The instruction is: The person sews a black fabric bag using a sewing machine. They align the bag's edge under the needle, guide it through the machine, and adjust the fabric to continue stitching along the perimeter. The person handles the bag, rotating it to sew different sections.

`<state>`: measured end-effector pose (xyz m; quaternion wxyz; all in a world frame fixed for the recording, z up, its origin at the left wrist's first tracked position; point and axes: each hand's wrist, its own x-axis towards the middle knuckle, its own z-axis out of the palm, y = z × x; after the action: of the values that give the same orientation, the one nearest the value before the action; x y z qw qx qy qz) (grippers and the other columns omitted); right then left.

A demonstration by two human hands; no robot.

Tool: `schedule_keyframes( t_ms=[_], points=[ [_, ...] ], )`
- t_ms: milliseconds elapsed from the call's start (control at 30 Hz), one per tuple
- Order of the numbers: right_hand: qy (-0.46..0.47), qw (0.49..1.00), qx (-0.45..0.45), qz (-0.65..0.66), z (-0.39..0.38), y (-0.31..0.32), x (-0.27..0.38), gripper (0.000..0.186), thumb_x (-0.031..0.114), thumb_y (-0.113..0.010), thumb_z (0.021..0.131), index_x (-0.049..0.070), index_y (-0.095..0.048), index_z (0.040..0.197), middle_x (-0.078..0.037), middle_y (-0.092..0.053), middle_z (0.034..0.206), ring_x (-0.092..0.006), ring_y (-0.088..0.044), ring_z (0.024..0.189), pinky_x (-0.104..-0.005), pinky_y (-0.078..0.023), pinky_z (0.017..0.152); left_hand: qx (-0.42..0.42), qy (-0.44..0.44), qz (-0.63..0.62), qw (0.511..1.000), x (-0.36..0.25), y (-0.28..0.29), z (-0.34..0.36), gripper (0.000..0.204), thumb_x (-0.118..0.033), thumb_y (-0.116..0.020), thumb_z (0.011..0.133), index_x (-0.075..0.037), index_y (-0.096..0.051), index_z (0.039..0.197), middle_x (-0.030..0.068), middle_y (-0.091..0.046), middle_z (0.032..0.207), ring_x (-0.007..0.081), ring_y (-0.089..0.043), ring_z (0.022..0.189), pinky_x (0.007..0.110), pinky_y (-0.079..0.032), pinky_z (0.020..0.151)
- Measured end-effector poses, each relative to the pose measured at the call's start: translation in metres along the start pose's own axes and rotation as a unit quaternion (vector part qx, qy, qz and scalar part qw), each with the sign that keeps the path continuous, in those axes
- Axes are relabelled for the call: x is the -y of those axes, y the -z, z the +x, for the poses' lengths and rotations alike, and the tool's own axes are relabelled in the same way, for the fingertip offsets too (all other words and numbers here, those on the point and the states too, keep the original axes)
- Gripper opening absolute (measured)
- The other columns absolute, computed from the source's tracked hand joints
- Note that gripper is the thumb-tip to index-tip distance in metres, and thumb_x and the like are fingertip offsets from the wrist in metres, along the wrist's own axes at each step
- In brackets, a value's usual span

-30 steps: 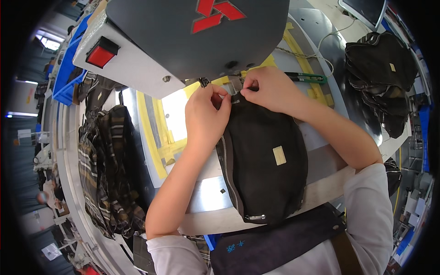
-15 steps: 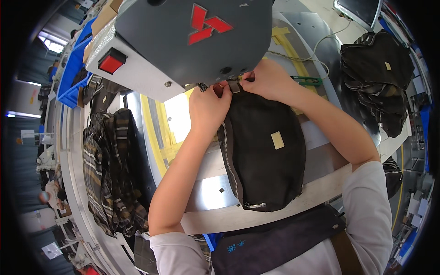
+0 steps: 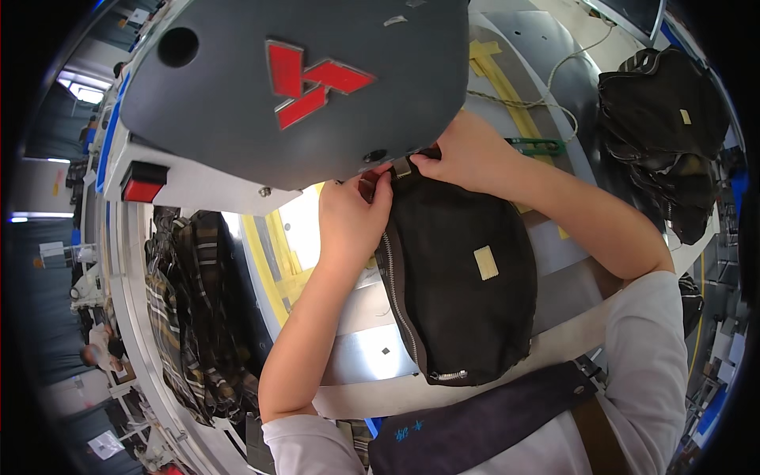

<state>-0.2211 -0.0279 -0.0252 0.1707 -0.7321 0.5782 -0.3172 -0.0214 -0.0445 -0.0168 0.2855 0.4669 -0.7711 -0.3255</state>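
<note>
A black fabric bag (image 3: 467, 317) with a metal zipper along its left edge and a small cream patch lies flat on the machine's bed. My left hand (image 3: 354, 210) pinches the far left corner of the bag, fingers curled together beside the zipper's upper end. At the far edge, just to the right, my right hand (image 3: 469, 158) is closed on the bag with thumb and fingertips. Between the two hands a small grey-brown tab (image 3: 402, 168) shows on the bag's edge. The grey sewing machine head (image 3: 237, 95) hangs over that edge and hides the needle area.
Plaid cloth pieces (image 3: 186, 317) are heaped at the left. More black bags (image 3: 665, 119) are piled at the right. A green-handled tool (image 3: 538, 146) lies beyond my right wrist, near a pale cord (image 3: 554, 75). The red switch (image 3: 144, 184) sits on the machine's white side.
The machine head shows larger and lower, and the whole scene has shifted as my head moved. Both hands keep their hold on the bag's far edge.
</note>
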Motion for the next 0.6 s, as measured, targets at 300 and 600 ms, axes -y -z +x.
schedule_keyframes(
  t_ms=[300, 600],
  points=[
    [0.048, 0.998, -0.006, -0.028, -0.003, 0.003, 0.0, 0.017, 0.019, -0.066, 0.078, 0.005, -0.058, 0.08, -0.01, -0.064, 0.083, -0.0296, -0.062, 0.081, -0.0409, -0.049, 0.07, 0.014, 0.019, -0.024, 0.999, 0.0, 0.0, 0.004, 0.012, -0.006, -0.062, 0.09, -0.004, -0.07, 0.098, 0.0045, -0.069, 0.081, 0.0084, -0.061, 0.076, 0.022, -0.048, 0.074],
    [0.029, 0.999, -0.017, -0.015, -0.005, 0.003, 0.004, 0.019, 0.019, -0.068, 0.076, 0.004, -0.056, 0.078, -0.011, -0.062, 0.075, -0.0321, -0.062, 0.074, -0.0432, -0.049, 0.066, 0.052, 0.002, 0.084, 0.995, 0.006, 0.006, 0.002, 0.016, -0.005, -0.059, 0.089, -0.004, -0.071, 0.099, 0.0071, -0.072, 0.09, 0.0148, -0.066, 0.081, 0.024, -0.05, 0.074]
  ],
)
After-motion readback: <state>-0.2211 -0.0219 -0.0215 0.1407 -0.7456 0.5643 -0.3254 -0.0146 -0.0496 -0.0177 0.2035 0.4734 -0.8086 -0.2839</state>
